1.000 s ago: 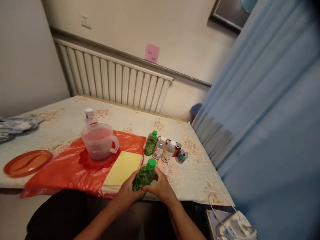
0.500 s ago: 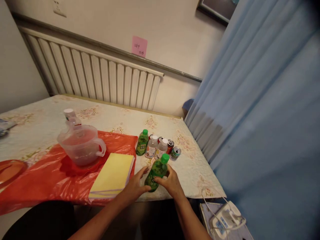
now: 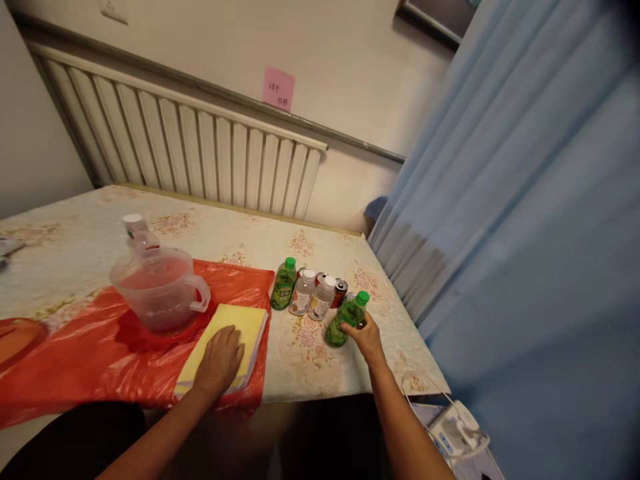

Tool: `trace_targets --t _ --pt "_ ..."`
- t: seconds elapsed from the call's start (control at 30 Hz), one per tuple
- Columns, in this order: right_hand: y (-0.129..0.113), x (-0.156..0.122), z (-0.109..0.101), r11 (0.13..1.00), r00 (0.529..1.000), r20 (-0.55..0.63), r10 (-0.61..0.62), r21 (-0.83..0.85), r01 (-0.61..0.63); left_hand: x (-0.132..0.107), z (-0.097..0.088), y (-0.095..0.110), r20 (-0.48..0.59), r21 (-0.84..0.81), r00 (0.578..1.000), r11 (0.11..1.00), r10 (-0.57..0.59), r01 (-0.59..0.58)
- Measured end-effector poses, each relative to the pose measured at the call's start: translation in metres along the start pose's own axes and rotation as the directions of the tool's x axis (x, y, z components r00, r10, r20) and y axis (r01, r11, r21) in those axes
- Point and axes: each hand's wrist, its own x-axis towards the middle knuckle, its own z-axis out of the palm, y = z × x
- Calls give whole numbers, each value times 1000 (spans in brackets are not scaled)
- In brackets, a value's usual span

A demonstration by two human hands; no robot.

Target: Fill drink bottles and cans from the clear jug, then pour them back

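"Green plastic caught my eye first. Which hand had it?"

"The right hand (image 3: 367, 339) did. Its thumb and fingers were clasped around a green-capped bottle (image 3: 344, 325), which leaned with its cap toward one o'clock. Whether its base rested on the floral tablecloth (image 3: 293, 377), I couldn't tell."

"And the left hand (image 3: 220, 357)?"

"Well apart from the bottle, at about nine o'clock from it. It lay palm down with the fingers stretched out on a yellow-covered book (image 3: 197, 372)."

"What was under the book?"

"A shiny red plastic sheet (image 3: 85, 363). At ten o'clock from the book, over the same sheet, stood a translucent measuring jug (image 3: 155, 297), its handle turned toward three o'clock."

"Anything around the jug?"

"A white-capped bottle (image 3: 134, 225) showed behind it at eleven o'clock. An orange lid (image 3: 17, 343), cut off by the edge of the view, lay at eight."

"Back to the right hand, then. What stood near it?"

"Two clear bottles with white caps (image 3: 321, 301) were upright side by side at ten o'clock from the held bottle, and just past them, farther along, was a second green bottle (image 3: 283, 287). A dark red can (image 3: 339, 292) stood at twelve, and another can (image 3: 349, 295) was mostly hidden behind the held bottle."

"And lower down?"

"A white power strip (image 3: 460, 430), between four and five o'clock, below the table's edge."
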Motion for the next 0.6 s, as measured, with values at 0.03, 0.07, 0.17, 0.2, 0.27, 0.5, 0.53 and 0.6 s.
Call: trace_targets --t 0.03,0.07,0.17,0.2,0.27,0.5,0.53,0.6 --pt "2 3 1 1000 1000 -14 1 -2 -1 -1 1 0 2 31 1000 1000 1 -2" --pt "4 6 3 1000 1000 -26 3 -3 -3 -2 1 1 4 54 1000 999 -1 1" --pt "8 13 10 1000 998 -61 10 -12 -11 -2 -1 4 2 82 1000 997 -9 9" --pt "9 15 12 1000 998 -70 8 -16 -9 -2 -1 5 1 83 1000 997 -7 7" --pt "11 18 16 1000 996 -84 -1 -20 -1 -2 -2 5 -3 80 1000 997 -7 7" --pt "21 18 29 1000 995 -96 3 -20 -5 -2 1 2 6 40 1000 999 -25 24" --pt "22 18 30 1000 995 -96 3 -20 -5 -2 2 2 6 37 1000 999 -23 23" --pt "25 17 32 1000 995 -97 0 -21 -2 -2 2 1 4 45 1000 999 -17 17"
